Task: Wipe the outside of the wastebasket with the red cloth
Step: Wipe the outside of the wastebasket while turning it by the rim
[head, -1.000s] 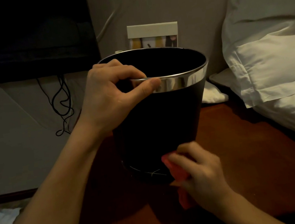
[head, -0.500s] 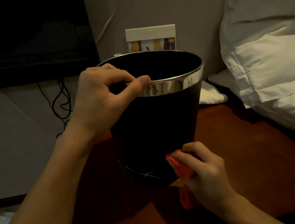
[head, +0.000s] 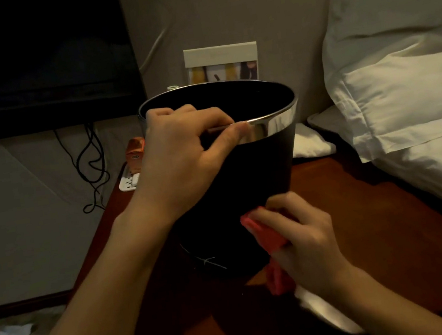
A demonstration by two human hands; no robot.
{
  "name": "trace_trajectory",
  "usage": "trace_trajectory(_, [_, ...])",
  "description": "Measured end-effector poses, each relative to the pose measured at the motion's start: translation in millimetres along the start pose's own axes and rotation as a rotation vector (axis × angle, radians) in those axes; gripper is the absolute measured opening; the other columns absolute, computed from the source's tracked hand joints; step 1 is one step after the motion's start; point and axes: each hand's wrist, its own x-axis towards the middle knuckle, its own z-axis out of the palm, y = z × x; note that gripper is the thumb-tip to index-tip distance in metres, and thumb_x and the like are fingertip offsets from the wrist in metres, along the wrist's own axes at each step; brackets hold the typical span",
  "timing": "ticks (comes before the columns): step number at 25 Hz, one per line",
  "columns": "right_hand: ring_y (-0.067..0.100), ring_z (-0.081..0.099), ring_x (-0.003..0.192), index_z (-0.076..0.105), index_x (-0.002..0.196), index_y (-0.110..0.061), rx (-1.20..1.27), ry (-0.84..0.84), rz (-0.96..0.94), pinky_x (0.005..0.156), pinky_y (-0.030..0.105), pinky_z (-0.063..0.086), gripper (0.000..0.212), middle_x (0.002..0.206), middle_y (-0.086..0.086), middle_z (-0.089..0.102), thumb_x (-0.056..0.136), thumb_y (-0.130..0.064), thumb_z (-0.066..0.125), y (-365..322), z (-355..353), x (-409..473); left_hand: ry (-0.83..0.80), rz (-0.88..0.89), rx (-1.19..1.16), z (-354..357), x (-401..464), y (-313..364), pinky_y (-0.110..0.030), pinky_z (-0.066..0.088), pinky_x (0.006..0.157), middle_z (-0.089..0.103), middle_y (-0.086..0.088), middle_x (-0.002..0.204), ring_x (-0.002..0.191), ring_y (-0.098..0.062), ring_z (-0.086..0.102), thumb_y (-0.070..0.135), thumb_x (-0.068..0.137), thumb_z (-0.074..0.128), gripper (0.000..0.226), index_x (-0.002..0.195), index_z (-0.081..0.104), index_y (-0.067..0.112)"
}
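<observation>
bin: the black round wastebasket with the shiny silver rim band stands on the reddish-brown wooden table, pretty much in the middle of the view, with white pillows just to its right

tip risk: honestly the main worry is the bin tilting or skidding. The wipe pressure is down low near its base while the only brace is up at the rim, so a hard sideways push could kick the bottom out

what's behind the bin: a small orange object and a white power strip lie at its left rear, and a white-framed photo card stands behind it. If the bin slides back or left, I'd guess those get bumped

cloth risk: the red cloth is bunched up with a tail hanging toward the table, so it could smear instead of wiping flat, or snag under the bin's bottom edge

coverage: the far side of the bin is hidden from here, easy to miss unless it gets turned

left hand: clamped on the near-left rim, thumb on the silver band outside, fingers curled over the top edge, forearm running up from the lower left

right hand: low at the bin's near-right side, fingers wrapped round the red cloth and pressing it on the black wall just above the base
</observation>
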Motion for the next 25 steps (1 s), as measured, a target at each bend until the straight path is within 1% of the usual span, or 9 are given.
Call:
trace_trajectory(4, [0.015, 0.061, 0.086, 0.077, 0.102, -0.002, -0.019, 0.139, 0.009, 0.076, 0.014, 0.046, 0.019, 0.1, 0.013, 0.065, 0.09, -0.017, 0.075, 1, -13, 30, -0.005, 0.007, -0.049, -6, -1, -8, -0.029, 0.032, 0.087, 0.055, 0.022, 0.074, 0.077, 0.006, 0.052, 0.046, 0.09, 0.057, 0.01, 0.086, 0.061, 0.038])
trace_trajectory(8, [0.017, 0.063, 0.083, 0.077, 0.098, -0.006, 0.026, 0.038, 0.097, 0.066, 0.029, 0.052, 0.019, 0.101, 0.005, 0.062, 0.093, -0.023, 0.071, -4, 15, -22, 0.024, 0.028, -0.069, -5, -2, -11, -0.03, 0.033, 0.086, 0.057, 0.021, 0.074, 0.076, 0.005, 0.052, 0.043, 0.091, 0.058, 0.01, 0.085, 0.062, 0.036])
trace_trajectory(11, [0.017, 0.064, 0.084, 0.078, 0.1, -0.008, 0.038, -0.039, 0.126, 0.065, 0.031, 0.054, 0.02, 0.104, 0.002, 0.061, 0.095, -0.025, 0.069, -4, 22, -42, 0.015, 0.031, -0.069, -5, -3, -11, -0.029, 0.032, 0.086, 0.056, 0.019, 0.073, 0.075, 0.005, 0.051, 0.04, 0.091, 0.059, 0.009, 0.085, 0.062, 0.034])
trace_trajectory(13, [0.016, 0.062, 0.083, 0.077, 0.1, -0.005, 0.046, 0.027, 0.151, 0.068, 0.026, 0.052, 0.018, 0.101, 0.006, 0.063, 0.092, -0.021, 0.073, -2, 11, -22, 0.013, 0.02, -0.062, -5, -3, -11, -0.027, 0.031, 0.087, 0.057, 0.017, 0.074, 0.075, 0.003, 0.052, 0.039, 0.091, 0.059, 0.009, 0.085, 0.062, 0.034])
trace_trajectory(16, [0.006, 0.054, 0.09, 0.076, 0.103, -0.001, 0.019, 0.202, 0.148, 0.082, 0.008, 0.04, 0.02, 0.1, 0.01, 0.063, 0.09, -0.015, 0.076, -2, -13, 24, 0.025, 0.014, -0.052, -6, -2, -11, -0.024, 0.03, 0.087, 0.06, 0.014, 0.076, 0.077, -0.003, 0.054, 0.038, 0.091, 0.061, 0.009, 0.084, 0.063, 0.032])
trace_trajectory(18, [0.004, 0.054, 0.092, 0.076, 0.103, 0.0, 0.018, 0.27, 0.151, 0.085, 0.007, 0.038, 0.019, 0.1, 0.01, 0.063, 0.088, -0.012, 0.077, -2, -16, 36, 0.019, 0.017, -0.05, -6, -2, -11, -0.023, 0.03, 0.087, 0.06, 0.015, 0.076, 0.077, -0.003, 0.054, 0.036, 0.091, 0.061, 0.009, 0.083, 0.063, 0.032])
trace_trajectory(20, [0.004, 0.054, 0.091, 0.076, 0.103, -0.002, 0.035, 0.228, 0.167, 0.082, 0.008, 0.04, 0.019, 0.102, 0.007, 0.061, 0.087, -0.013, 0.077, -4, -7, 20, 0.02, 0.018, -0.049, -6, -2, -11, -0.02, 0.029, 0.087, 0.059, 0.016, 0.075, 0.078, -0.002, 0.053, 0.035, 0.091, 0.062, 0.009, 0.083, 0.063, 0.032])
trace_trajectory(23, [0.01, 0.06, 0.087, 0.076, 0.102, -0.006, 0.065, 0.057, 0.201, 0.073, 0.023, 0.051, 0.019, 0.104, 0.003, 0.061, 0.09, -0.021, 0.075, -4, 19, -30, 0.026, 0.018, -0.051, -6, -2, -12, -0.016, 0.028, 0.085, 0.058, 0.016, 0.075, 0.079, -0.002, 0.053, 0.033, 0.091, 0.062, 0.007, 0.084, 0.063, 0.033])
trace_trajectory(25, [0.014, 0.062, 0.087, 0.076, 0.103, -0.007, 0.068, 0.013, 0.21, 0.07, 0.028, 0.052, 0.02, 0.105, 0.003, 0.062, 0.093, -0.024, 0.072, -4, 24, -44, 0.032, 0.019, -0.062, -6, -3, -11, -0.015, 0.027, 0.085, 0.059, 0.016, 0.075, 0.079, -0.004, 0.054, 0.033, 0.091, 0.062, 0.007, 0.085, 0.063, 0.033])
